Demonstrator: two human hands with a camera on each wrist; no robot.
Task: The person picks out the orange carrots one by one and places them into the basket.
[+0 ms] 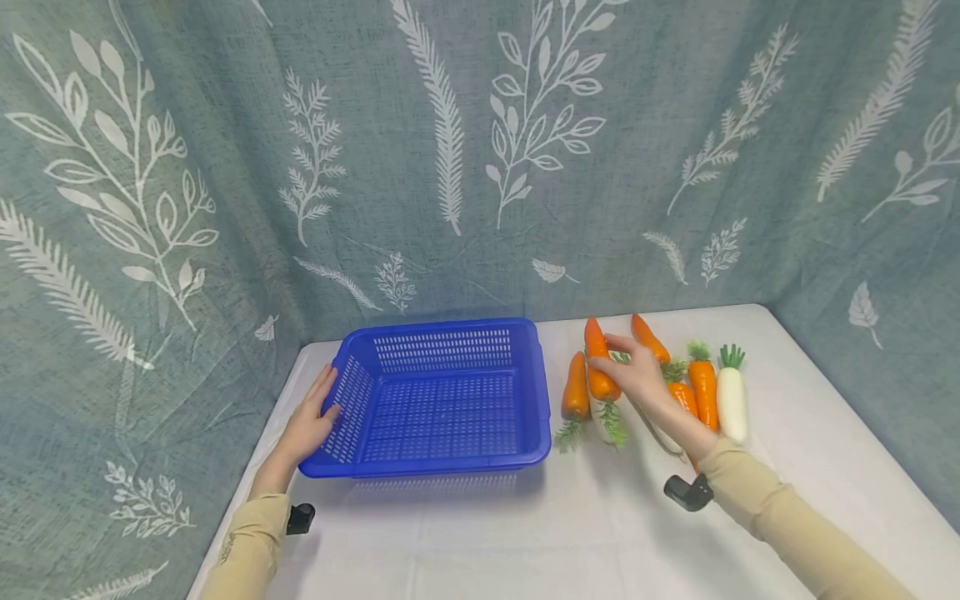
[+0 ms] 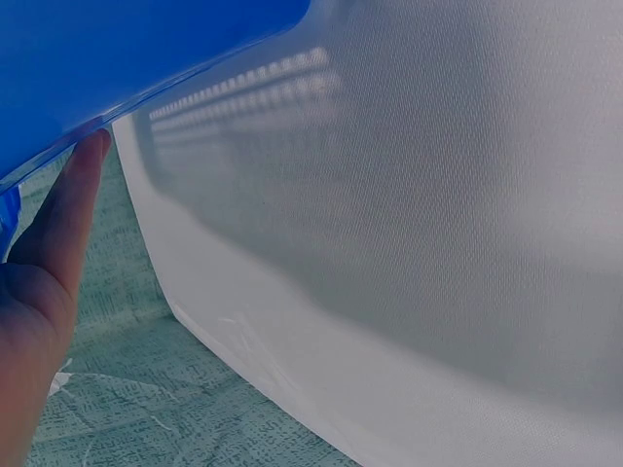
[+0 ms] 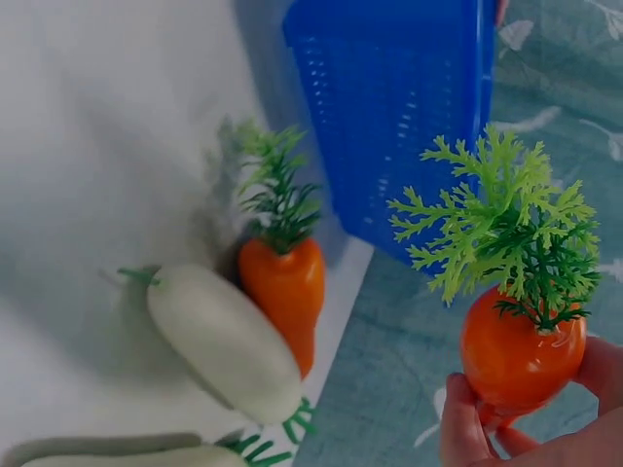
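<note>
My right hand grips an orange toy carrot with green leaves by its body, above the vegetables beside the basket. In the head view this carrot points its tip toward the curtain. My left hand rests at the left rim of a blue plastic basket, its fingers looking fairly straight. One digit touches the rim's edge in the left wrist view. No vegetables lie inside the basket. Another carrot lies just right of it, next to a white radish partly hidden in the head view.
Right of my right hand lie more carrots and a white radish with a green top. Another carrot is at the back. A white cloth covers the table. Patterned green curtains stand behind and at both sides.
</note>
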